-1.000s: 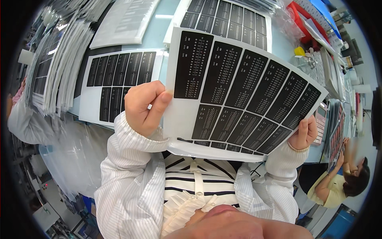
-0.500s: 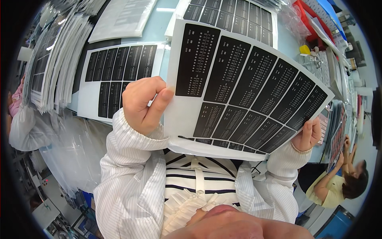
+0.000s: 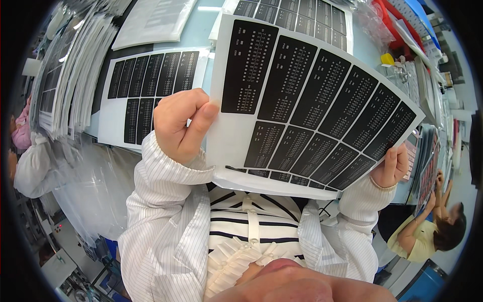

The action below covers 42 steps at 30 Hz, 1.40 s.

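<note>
Before my chest I hold up a white sheet (image 3: 232,132) bearing rows of black printed labels with small white marks. My left hand (image 3: 182,125) pinches its left edge between thumb and curled fingers. At the lower right corner, my right hand (image 3: 391,165) grips the sheet with thumb on top; its other fingers are partly hidden behind. The sheet tilts toward me and bows a little. Its near lower edge shows another row of black labels. Beyond my left hand, a similar label sheet (image 3: 111,117) lies flat on the table. More such sheets (image 3: 322,25) lie behind the held one.
Tall stacks of sheets in clear sleeves (image 3: 75,75) stand at the left, with a white packet (image 3: 153,25) beside them. Clear plastic (image 3: 95,186) hangs off the table's near left edge. A red bin (image 3: 397,30) sits far right. A person in yellow (image 3: 417,234) works at right.
The held sheet has shifted slightly, its top edge rising a little in view. Both hands keep their grip on it.
</note>
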Each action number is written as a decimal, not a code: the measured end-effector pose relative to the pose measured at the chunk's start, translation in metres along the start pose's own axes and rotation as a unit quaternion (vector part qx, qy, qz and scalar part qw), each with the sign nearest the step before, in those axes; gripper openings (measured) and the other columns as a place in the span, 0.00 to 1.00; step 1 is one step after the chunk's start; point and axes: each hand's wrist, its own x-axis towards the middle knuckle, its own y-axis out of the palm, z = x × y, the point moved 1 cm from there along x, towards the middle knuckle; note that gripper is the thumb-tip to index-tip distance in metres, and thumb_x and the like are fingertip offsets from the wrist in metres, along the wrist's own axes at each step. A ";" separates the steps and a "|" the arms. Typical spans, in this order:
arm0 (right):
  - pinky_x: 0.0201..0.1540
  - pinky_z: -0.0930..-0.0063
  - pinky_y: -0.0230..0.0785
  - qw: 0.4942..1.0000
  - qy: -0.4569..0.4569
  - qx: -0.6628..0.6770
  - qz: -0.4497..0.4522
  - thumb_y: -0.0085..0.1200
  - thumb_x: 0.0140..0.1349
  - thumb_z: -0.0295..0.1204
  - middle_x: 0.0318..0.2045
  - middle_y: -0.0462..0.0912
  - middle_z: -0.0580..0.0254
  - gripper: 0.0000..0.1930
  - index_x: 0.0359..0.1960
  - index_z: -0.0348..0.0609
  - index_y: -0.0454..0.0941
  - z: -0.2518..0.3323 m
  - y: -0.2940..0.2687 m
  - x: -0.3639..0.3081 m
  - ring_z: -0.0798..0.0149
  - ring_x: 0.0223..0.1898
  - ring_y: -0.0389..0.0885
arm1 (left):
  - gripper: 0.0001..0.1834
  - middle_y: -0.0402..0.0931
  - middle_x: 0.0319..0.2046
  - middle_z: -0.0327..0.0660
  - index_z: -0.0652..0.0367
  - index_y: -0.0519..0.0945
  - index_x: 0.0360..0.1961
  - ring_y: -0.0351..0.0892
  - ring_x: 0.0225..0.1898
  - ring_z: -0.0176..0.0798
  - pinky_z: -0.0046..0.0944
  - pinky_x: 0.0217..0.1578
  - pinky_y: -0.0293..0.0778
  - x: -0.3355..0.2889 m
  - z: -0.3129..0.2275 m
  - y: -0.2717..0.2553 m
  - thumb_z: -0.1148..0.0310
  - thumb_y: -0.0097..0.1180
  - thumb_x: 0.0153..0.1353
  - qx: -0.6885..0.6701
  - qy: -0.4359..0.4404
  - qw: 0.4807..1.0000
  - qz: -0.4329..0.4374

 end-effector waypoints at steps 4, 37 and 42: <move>0.36 0.83 0.59 1.000 0.005 -0.024 0.001 0.44 0.66 0.29 0.30 0.77 0.63 0.10 0.28 0.36 0.70 0.000 -0.001 -0.001 0.76 0.29 0.69 | 0.14 0.65 0.12 0.38 0.64 0.70 0.18 0.63 0.12 0.33 0.30 0.15 0.58 0.000 0.000 0.000 0.71 0.52 0.60 -0.002 0.003 1.000 0.002; 0.35 0.84 0.59 1.000 0.007 -0.020 -0.013 0.43 0.66 0.28 0.30 0.77 0.62 0.11 0.27 0.35 0.71 0.005 0.003 0.002 0.76 0.29 0.70 | 0.15 0.68 0.13 0.36 0.66 0.72 0.19 0.63 0.14 0.27 0.26 0.15 0.57 -0.001 0.000 0.001 0.71 0.53 0.61 -0.038 -0.017 0.999 -0.008; 0.34 0.83 0.60 0.999 -0.016 -0.040 -0.007 0.43 0.66 0.28 0.30 0.78 0.61 0.11 0.27 0.36 0.71 0.004 0.005 0.002 0.76 0.28 0.70 | 0.14 0.68 0.13 0.37 0.66 0.72 0.19 0.63 0.14 0.27 0.26 0.16 0.57 -0.001 0.000 0.001 0.72 0.53 0.61 -0.038 -0.013 0.999 -0.015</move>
